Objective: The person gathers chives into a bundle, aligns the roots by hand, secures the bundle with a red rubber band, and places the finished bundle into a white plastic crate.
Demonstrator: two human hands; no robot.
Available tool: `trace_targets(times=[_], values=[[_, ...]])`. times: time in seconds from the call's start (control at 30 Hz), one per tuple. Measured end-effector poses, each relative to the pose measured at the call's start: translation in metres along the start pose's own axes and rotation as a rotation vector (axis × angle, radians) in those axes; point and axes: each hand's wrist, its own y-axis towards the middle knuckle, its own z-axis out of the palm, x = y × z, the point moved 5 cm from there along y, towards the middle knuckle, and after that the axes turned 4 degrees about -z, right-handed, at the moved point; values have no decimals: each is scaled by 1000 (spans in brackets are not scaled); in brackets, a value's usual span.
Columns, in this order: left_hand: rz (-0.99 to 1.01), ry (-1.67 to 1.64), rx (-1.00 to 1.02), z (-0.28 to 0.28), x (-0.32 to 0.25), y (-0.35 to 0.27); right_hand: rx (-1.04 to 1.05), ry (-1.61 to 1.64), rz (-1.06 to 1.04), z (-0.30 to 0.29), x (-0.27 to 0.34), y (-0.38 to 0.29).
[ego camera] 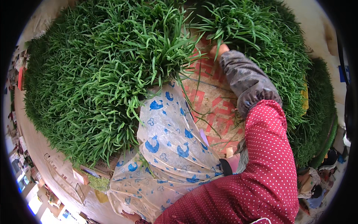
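Observation:
My right hand (pixel 219 51), in a grey sleeve cover (pixel 249 78), is at the base of a tuft of long green leaves (pixel 222 30). Its fingers look curled around the tuft, though leaves partly hide them. At the bottom edge my left hand (pixel 131 217) shows only in part, beside a translucent plastic sheet (pixel 167 140) with blue whale prints spread over my lap. A dense mass of grass-like greenery (pixel 103 70) fills the left, and another greenery mass (pixel 268 39) stands at the upper right. Between them lies a brown board (pixel 212 98) with red printed writing and loose leaves.
More greenery (pixel 318 112) stands at the far right, past a yellow edge (pixel 304 99). A metal-handled cart (pixel 65 182) is on the floor at the lower left, near a pale green bundle (pixel 98 182). Shoes and cloth (pixel 310 179) are at the lower right.

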Motion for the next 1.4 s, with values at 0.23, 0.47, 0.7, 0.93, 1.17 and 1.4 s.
trace_targets(times=[0.23, 0.47, 0.7, 0.93, 1.17, 1.4], values=[[-27, 14, 91, -17, 6, -12, -137, -535, 344, -7, -88, 14], [73, -81, 88, -37, -37, 1, 30, -261, 288, -20, -89, 17], [207, -151, 27, -43, -98, 19, 9, -441, 28, -105, -50, -48], [626, -176, -83, -89, -227, 52, -54, -94, -242, -202, -8, -178], [1062, -1012, 1444, -132, -429, -107, -288, 324, -249, -317, 16, -334], [1385, -1346, 1486, -114, -524, -189, -714, 1141, -184, -266, 39, -457]])
